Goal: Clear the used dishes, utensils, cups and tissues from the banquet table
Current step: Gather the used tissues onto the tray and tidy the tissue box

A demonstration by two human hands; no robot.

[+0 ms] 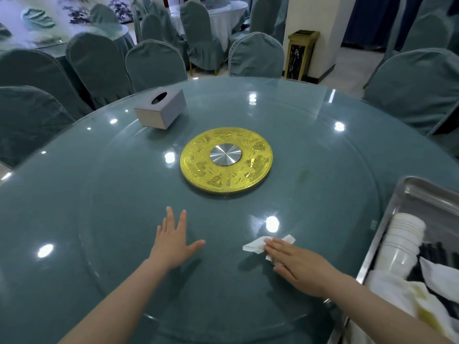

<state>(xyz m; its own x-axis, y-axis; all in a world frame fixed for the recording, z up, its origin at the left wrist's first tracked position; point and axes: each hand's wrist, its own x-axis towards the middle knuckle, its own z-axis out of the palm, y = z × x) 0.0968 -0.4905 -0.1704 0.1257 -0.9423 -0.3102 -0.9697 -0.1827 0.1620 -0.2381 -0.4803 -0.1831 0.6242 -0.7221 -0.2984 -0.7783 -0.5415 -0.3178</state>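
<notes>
While your right hand [295, 263] lies flat with straight fingers pressing a crumpled white tissue [255, 247] onto the glass, your left hand [173, 247] is spread open, palm down, touching the turntable [111, 219] and holding nothing. Judgement: left is braced there to keep the rotating glass from moving while right wipes or gathers the tissue; a faint wet patch just beyond the tissue fits wiping, but can't confirm.

Tissue sits on the near part of the desk [37, 194], between your left hand and the steel tray [377, 247] at the right edge. Tray already carries a stack of white paper cups [402, 242] lying on its side, some dark utensils [429, 254], probably chopsticks, and stained white tissues or cloths [409, 294], so it reads as the collection point, parked close to keep carries short.

Gold embossed disc [226, 161] with a silver hub marks the turntable centre. Grey tissue box [161, 109] stands on the far left of the glass, well apart from your hands; likely stays, it's not used ware.

Task looks nearly done: no dishes visible on the desk, this tissue seems the last loose item.

Writing: the gold disc has raised motifs, maybe characters, not legible. No brand readable on box, cups or the gold-trimmed bin [301, 54] by the pillar.
</notes>
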